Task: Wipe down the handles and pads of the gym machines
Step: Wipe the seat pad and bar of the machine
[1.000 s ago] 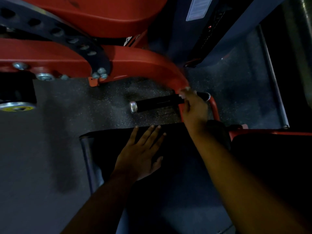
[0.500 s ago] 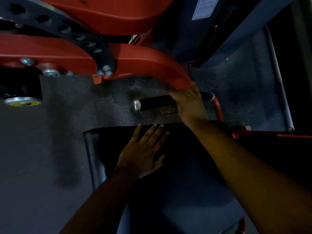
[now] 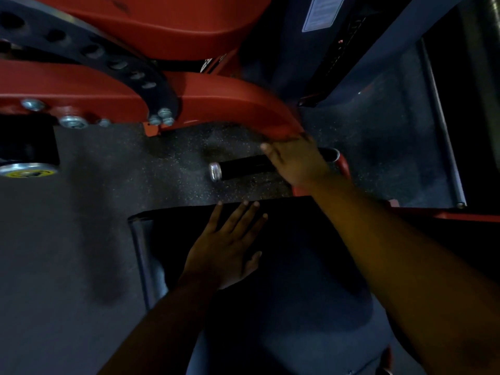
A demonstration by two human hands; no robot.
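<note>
A black handle (image 3: 243, 169) with a silver end cap is jutting from the red machine arm (image 3: 221, 101) above the speckled floor (image 3: 151, 171). The right hand (image 3: 296, 161), fingers curling over it, is sliding further along than before; the left hand (image 3: 224, 247) is still resting flat, fingers spread, on the dark pad (image 3: 297, 253).

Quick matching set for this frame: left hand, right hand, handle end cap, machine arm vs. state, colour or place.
1. left hand
2. right hand
3. end cap
4. machine arm

A. red
B. silver
C. flat on the dark pad
D. over the black handle

Pairs: 1-C, 2-D, 3-B, 4-A
</note>
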